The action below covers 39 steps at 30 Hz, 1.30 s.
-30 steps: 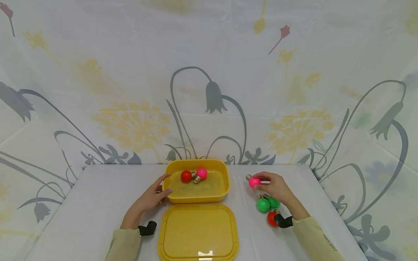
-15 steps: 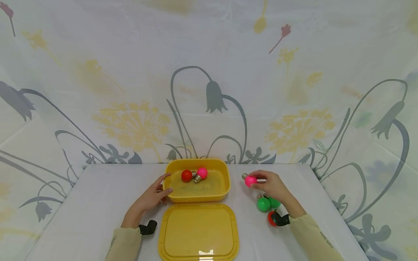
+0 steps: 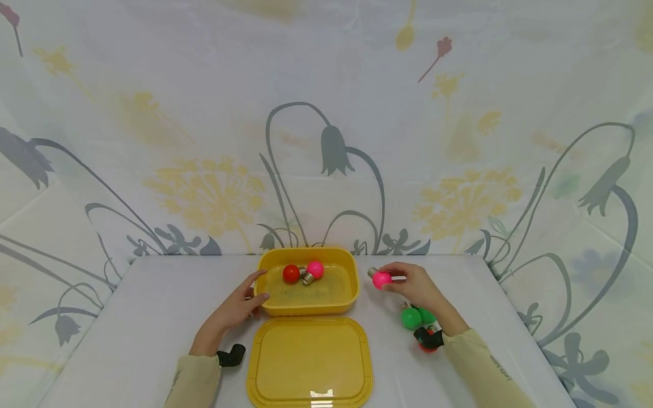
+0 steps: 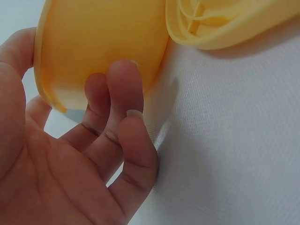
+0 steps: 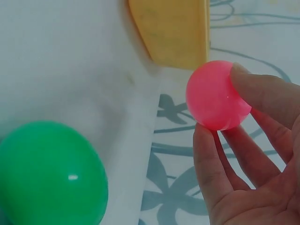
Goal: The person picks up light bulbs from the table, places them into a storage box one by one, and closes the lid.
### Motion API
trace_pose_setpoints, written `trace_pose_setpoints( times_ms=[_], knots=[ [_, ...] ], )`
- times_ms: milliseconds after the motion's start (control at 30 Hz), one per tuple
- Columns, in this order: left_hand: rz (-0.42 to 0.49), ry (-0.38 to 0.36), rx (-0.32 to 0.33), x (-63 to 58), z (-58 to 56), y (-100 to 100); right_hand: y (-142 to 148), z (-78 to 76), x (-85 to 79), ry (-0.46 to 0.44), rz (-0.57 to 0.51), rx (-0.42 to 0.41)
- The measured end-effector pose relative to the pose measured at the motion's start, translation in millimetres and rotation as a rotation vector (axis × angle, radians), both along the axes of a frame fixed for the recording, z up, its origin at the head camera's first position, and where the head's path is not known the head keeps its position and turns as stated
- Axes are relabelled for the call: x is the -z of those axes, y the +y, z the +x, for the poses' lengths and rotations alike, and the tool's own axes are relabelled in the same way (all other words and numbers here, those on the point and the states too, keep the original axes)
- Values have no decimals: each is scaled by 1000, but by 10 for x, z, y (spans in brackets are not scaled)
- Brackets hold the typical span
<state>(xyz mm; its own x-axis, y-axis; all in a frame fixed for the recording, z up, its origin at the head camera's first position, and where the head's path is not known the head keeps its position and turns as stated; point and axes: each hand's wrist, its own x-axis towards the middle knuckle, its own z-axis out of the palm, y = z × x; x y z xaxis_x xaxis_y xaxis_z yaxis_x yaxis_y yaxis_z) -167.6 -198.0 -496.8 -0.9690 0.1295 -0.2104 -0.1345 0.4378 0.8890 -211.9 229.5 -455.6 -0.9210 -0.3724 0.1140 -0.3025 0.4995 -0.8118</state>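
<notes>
Head view: L hand at 9 o'clock of the yellow box, gripping that side wall; L wrist view shows part of the hand over the rim, 3 bent fingers vs the outside. R hand pinches a pink bulb btwn thumb & fingertips; bulb sits at box's 3 o'clock, near but clear of the rim, metal cap twd 10 o'clock. R wrist view: same bulb, pads on its round part, box corner up at 12

In the box, head view: boxed red bulb approx 10 o'clock of centre, cap twd 3; boxed pink bulb approx 1 o'clock, cap twd 7. Caps v. close, can't tell if touching

Yellow lid lies flat at box's 6 o'clock, just beside it, w/ a bright reflection at its own 6

From the held bulb, at 4 to 5 o'clock: front green bulb & rear green bulb, side by side, rear one partly behind the R forearm. Loose red bulb at 5 o'clock, mostly hidden by the black wrist fitting

Bench is white; floral backdrop at 12, beige sleeves in from 7 & 5
</notes>
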Motion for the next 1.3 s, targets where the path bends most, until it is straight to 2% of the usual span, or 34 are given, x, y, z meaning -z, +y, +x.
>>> trace_pose_setpoints(
  times_ms=[200,433,1300],
  knots=[
    [0,0,4,10,0,1,-87,0,-5,-25,-29,-11],
    [3,14,5,12,-2,-8,-198,-15,-44,-11,4,-26],
    [16,31,23,28,-6,-10,-501,-129,-53,-8,-55,-115]
  ],
)
